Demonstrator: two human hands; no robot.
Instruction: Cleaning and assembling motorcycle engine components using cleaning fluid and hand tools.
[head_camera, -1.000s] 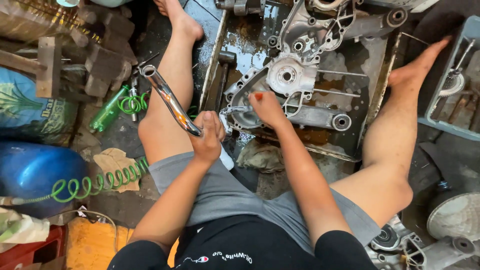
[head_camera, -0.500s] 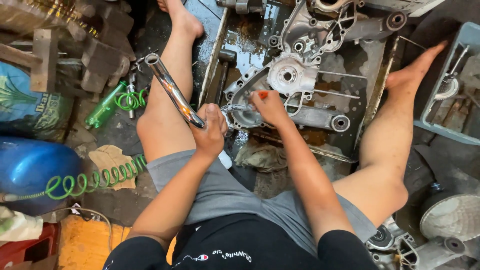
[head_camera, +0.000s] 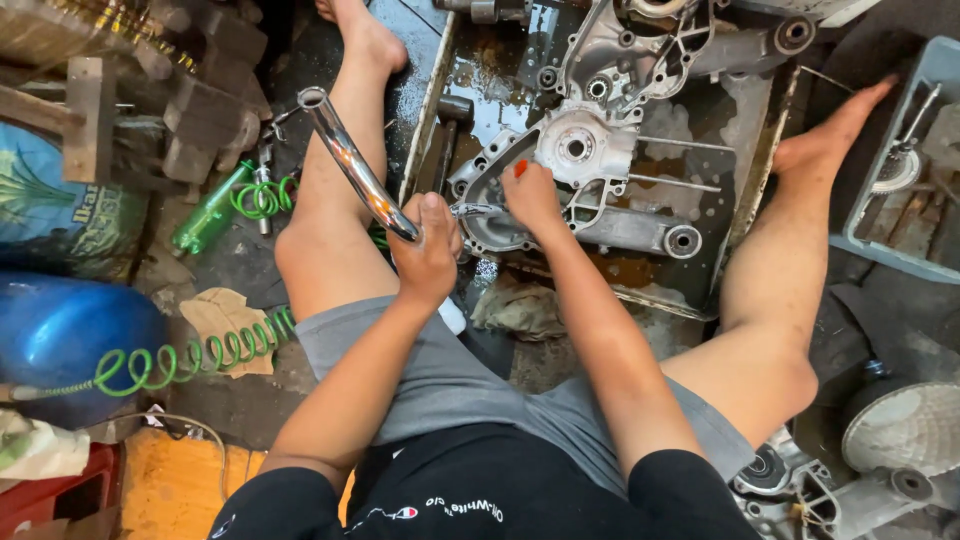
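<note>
Gripping the chrome pipe (head_camera: 355, 165), your left hand (head_camera: 428, 255) hid its lower end; your right hand (head_camera: 530, 195) pinched a half-hidden red-tipped tool (head_camera: 520, 168) on the engine case (head_camera: 590, 170).

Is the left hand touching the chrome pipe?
Touching. The head view shows the left hand wrapped around the lower end of the chrome pipe.

I sit on a grimy, oil-stained floor (head_camera: 250, 400). On it lie a shallow metal tray (head_camera: 745, 190) between my legs, a green coiled hose (head_camera: 190, 358), a blue tank (head_camera: 70, 335), a crumpled rag (head_camera: 520, 308) and a grey crate (head_camera: 905, 170).
</note>
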